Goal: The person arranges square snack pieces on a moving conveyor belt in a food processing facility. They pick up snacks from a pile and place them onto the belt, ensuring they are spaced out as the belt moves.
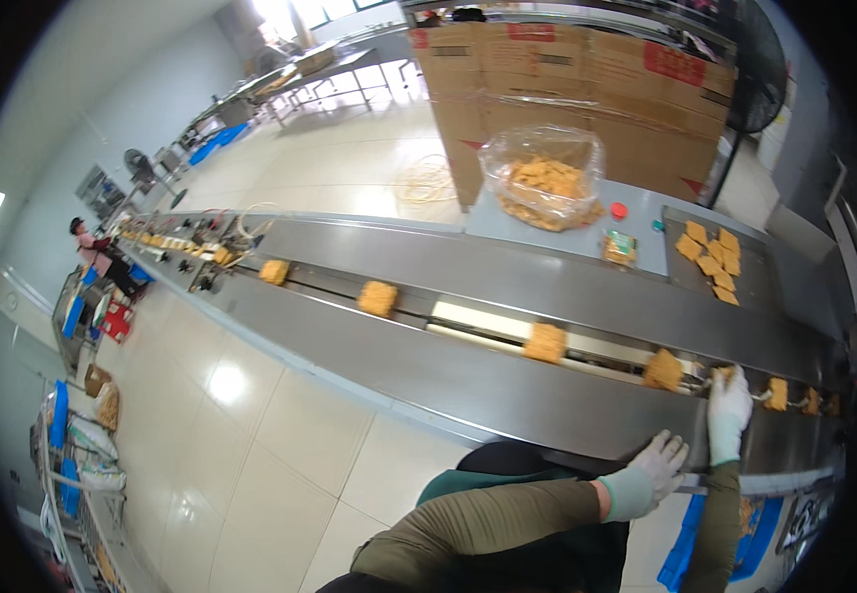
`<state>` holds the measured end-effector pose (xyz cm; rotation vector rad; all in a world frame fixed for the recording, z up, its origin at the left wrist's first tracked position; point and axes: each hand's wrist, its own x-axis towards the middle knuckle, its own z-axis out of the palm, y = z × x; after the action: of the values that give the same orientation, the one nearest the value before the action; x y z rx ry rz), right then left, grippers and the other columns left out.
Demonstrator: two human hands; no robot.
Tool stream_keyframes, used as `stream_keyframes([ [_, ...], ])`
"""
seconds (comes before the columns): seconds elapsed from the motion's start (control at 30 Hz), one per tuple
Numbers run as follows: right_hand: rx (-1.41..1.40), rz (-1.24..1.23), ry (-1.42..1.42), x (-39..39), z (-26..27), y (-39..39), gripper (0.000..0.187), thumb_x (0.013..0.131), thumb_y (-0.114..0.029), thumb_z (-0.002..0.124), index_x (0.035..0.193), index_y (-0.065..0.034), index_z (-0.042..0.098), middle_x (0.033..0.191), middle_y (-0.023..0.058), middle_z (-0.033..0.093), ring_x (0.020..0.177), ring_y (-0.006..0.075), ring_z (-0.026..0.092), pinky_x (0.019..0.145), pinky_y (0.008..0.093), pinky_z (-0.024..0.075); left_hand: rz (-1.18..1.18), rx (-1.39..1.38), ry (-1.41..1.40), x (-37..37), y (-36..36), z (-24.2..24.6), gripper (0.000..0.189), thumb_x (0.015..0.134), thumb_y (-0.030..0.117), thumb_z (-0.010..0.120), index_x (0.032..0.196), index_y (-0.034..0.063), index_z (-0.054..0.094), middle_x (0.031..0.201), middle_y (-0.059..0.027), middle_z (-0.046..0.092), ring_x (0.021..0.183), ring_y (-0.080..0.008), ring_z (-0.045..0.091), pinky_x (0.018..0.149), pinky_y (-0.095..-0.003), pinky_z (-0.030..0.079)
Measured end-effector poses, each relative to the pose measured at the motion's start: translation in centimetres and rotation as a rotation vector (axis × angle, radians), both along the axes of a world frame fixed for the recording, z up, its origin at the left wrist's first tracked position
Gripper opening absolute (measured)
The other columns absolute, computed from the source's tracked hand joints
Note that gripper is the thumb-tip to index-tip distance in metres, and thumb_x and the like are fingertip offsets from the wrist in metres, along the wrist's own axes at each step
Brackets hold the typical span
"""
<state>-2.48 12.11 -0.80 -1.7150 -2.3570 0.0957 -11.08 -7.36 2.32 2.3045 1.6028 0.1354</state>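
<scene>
Blocks that look like dried noodle cakes or crackers stand spaced out along the slot of a steel conveyor [465, 341]. My right hand [729, 408], in a white glove, reaches over the slot with its fingertips on one block [725, 373]; whether it grips the block is hard to see. Left of those fingers sits another block [663, 370], and a further one [776, 393] is just to the right. My left hand [647, 476], gloved too, rests on the conveyor's near steel edge, fingers slightly spread, holding nothing.
Beyond the conveyor, a grey table [647, 248] bears an open plastic bag of pieces [547, 181], a small packet [620, 247] and a tray [758, 259] of flat pieces. Cardboard boxes [517, 111] stand behind. A blue crate [684, 545] is below, near my right arm. A person [98, 256] stands far left.
</scene>
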Motion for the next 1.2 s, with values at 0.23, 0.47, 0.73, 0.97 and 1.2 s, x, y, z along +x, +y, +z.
stream_keyframes([
  [0.23, 0.396, 0.085, -0.08, 6.3, -2.0, 4.1, 0.041, 0.096, -0.032, 0.048, 0.123, -0.0023, 0.054, 0.126, 0.0151, 0.054, 0.124, 0.0317, 0.045, 0.109, 0.0478, 0.0261, -0.03, 0.007, -0.038, 0.3, 0.5, -0.7, 0.055, 0.082, 0.038, 0.058, 0.128, 0.0087, 0.052, 0.143, -0.0253, 0.034, 0.136, -0.0393, 0.027, 0.112, -0.0534, 0.016],
  [0.47, -0.026, 0.024, -0.038, 0.9, -0.1, 0.0, 0.055, 0.093, -0.042, 0.048, 0.129, -0.0001, 0.05, 0.116, 0.0218, 0.06, 0.111, 0.0383, 0.053, 0.098, 0.0438, 0.0388, -0.043, -0.027, -0.025, 0.3, 0.6, -0.4, 0.056, 0.083, 0.038, 0.058, 0.129, 0.0077, 0.05, 0.143, -0.0254, 0.033, 0.136, -0.0394, 0.028, 0.112, -0.0526, 0.016],
  [0.73, 0.296, 0.024, -0.003, 7.2, -3.0, 4.5, 0.048, 0.092, -0.03, 0.05, 0.132, -0.0034, 0.045, 0.126, 0.0161, 0.054, 0.12, 0.0333, 0.048, 0.104, 0.0456, 0.0324, 0.546, 0.119, -0.07, -9.4, 0.5, 3.7, 0.03, 0.079, 0.029, 0.062, 0.098, 0.0057, 0.058, 0.098, -0.0149, 0.057, 0.097, -0.0316, 0.056, 0.082, -0.0429, 0.046],
  [0.97, 0.467, 0.264, 0.05, 5.4, -1.3, 3.4, 0.035, 0.082, -0.026, 0.06, 0.108, -0.0033, 0.059, 0.115, 0.0123, 0.058, 0.116, 0.0295, 0.048, 0.108, 0.0468, 0.0272, 1.556, -0.087, 0.219, -22.2, -3.5, 0.6, 0.086, 0.066, 0.063, 0.071, 0.121, -0.0001, 0.048, 0.127, -0.0241, 0.049, 0.121, -0.0371, 0.047, 0.103, -0.0496, 0.032],
  [1.2, 0.567, 0.411, 0.274, 5.6, -2.3, 3.5, 0.028, 0.078, -0.02, 0.063, 0.101, -0.0042, 0.059, 0.109, 0.013, 0.057, 0.111, 0.0312, 0.05, 0.104, 0.0484, 0.0305, 1.49, 0.01, 0.1, -17.7, 2.0, -0.8, 0.052, 0.076, 0.032, 0.071, 0.11, 0.0018, 0.047, 0.107, -0.0189, 0.06, 0.098, -0.0335, 0.063, 0.085, -0.0424, 0.051],
])
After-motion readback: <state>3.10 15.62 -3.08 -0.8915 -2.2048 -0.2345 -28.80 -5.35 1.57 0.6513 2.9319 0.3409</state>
